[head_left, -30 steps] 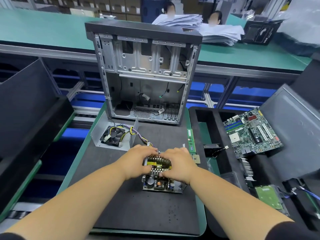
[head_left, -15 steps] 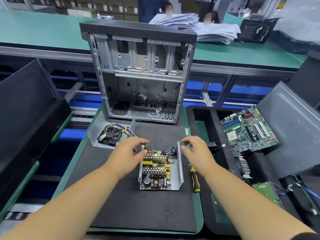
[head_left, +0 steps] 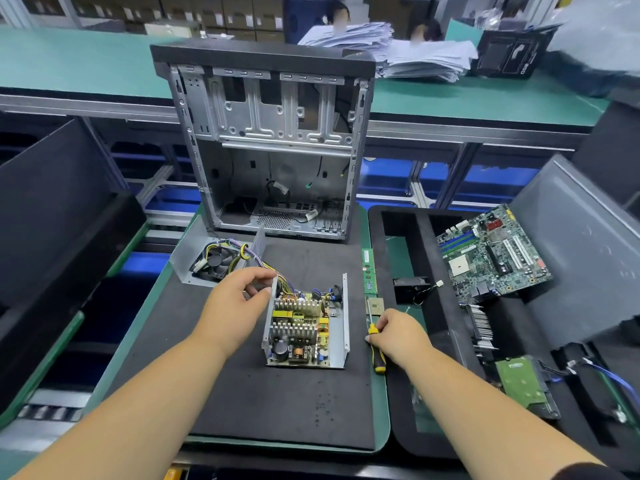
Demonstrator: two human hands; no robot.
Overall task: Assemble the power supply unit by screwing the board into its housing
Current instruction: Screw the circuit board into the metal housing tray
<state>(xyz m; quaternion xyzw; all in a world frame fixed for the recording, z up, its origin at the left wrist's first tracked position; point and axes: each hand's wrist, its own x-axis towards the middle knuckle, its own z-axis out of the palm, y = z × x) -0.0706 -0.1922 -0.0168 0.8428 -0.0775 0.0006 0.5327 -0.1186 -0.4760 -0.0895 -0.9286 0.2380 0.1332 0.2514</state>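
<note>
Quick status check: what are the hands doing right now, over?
Left hand pinching housing wall. Right hand touching screwdriver lying on mat. Board sitting in housing, not screwed. Wire bundle trails behind; path clear.

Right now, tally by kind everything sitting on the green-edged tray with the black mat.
computer case: 1
power supply board in housing: 1
fan in metal cover: 1
memory stick: 1
processor chip: 1
screwdriver: 1
Total: 6
</note>
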